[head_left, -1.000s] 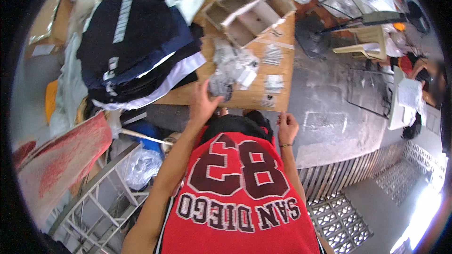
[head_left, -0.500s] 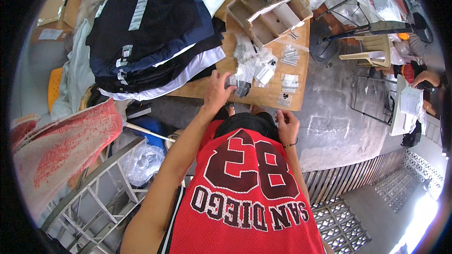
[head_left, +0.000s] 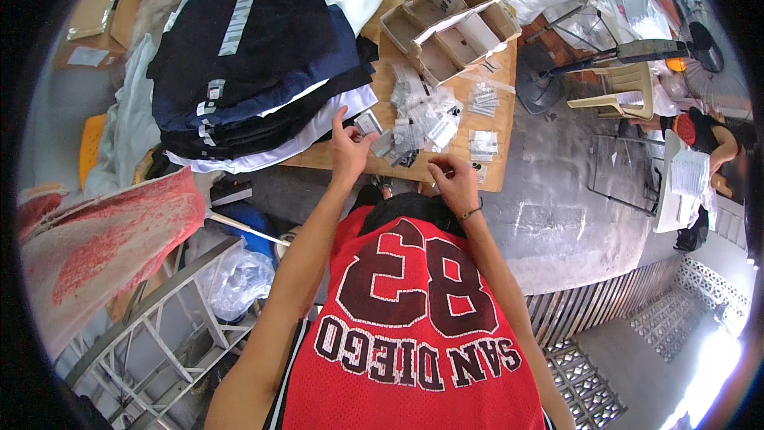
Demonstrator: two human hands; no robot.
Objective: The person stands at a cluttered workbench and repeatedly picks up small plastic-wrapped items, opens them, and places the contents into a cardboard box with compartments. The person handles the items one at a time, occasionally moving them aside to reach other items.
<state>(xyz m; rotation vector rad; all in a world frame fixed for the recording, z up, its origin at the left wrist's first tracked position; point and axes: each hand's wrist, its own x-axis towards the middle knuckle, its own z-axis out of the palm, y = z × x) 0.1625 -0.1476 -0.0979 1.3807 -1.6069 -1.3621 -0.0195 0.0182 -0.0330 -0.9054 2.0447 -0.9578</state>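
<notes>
My left hand (head_left: 348,151) is at the front edge of the wooden table (head_left: 485,167), beside the stacked shirts. Between its thumb and forefinger is a small grey-and-white tag (head_left: 368,123). To the right of that tag lies a loose heap of small labels in clear plastic (head_left: 430,115), some white, some dark. My right hand (head_left: 456,183) hovers just off the table edge, fingers curled together; whether anything is pinched in them is too small to tell. The pile of folded dark and white shirts (head_left: 263,56) fills the left of the table, a light strip on the top one.
An open cardboard box with dividers (head_left: 458,28) stands at the table's far right. Small stacks of labels (head_left: 483,143) lie along the right edge. A stepladder (head_left: 159,342) is at lower left. Farther right are a fan (head_left: 637,52), a cream plastic chair (head_left: 617,99) and another person (head_left: 712,135).
My left hand has moved left from the label heap towards the shirts, with a tag in its fingers. My right hand has come up and left, closer to the table edge.
</notes>
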